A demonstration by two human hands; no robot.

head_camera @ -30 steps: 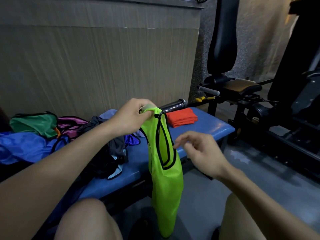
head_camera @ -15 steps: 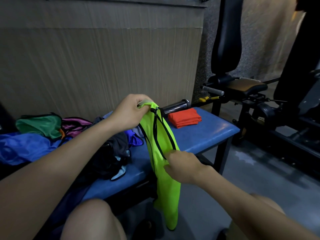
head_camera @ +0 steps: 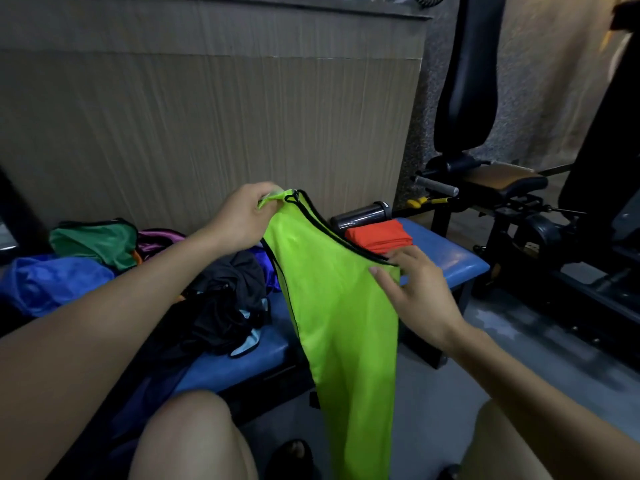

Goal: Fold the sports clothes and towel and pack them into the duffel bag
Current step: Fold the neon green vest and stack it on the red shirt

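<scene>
A neon green vest with black trim (head_camera: 339,313) hangs in front of me over the blue bench (head_camera: 453,261). My left hand (head_camera: 242,216) grips its shoulder straps at the top. My right hand (head_camera: 412,289) pinches the vest's right edge at the armhole, pulling it out to the side so the cloth is spread. A folded orange garment (head_camera: 377,235) lies on the bench behind the vest. Loose black clothes (head_camera: 225,299) are piled on the bench to the left. I see no duffel bag for certain.
Green (head_camera: 93,240), purple (head_camera: 156,237) and blue (head_camera: 52,282) cloths lie heaped at the left end. A dark bottle (head_camera: 360,214) lies by the orange garment. Gym machines (head_camera: 519,202) stand at the right. My bare knees are at the bottom edge.
My right hand reached in, took hold of the vest's edge lower down, then slid up and right, spreading the vest wide. My left hand kept its grip on the straps.
</scene>
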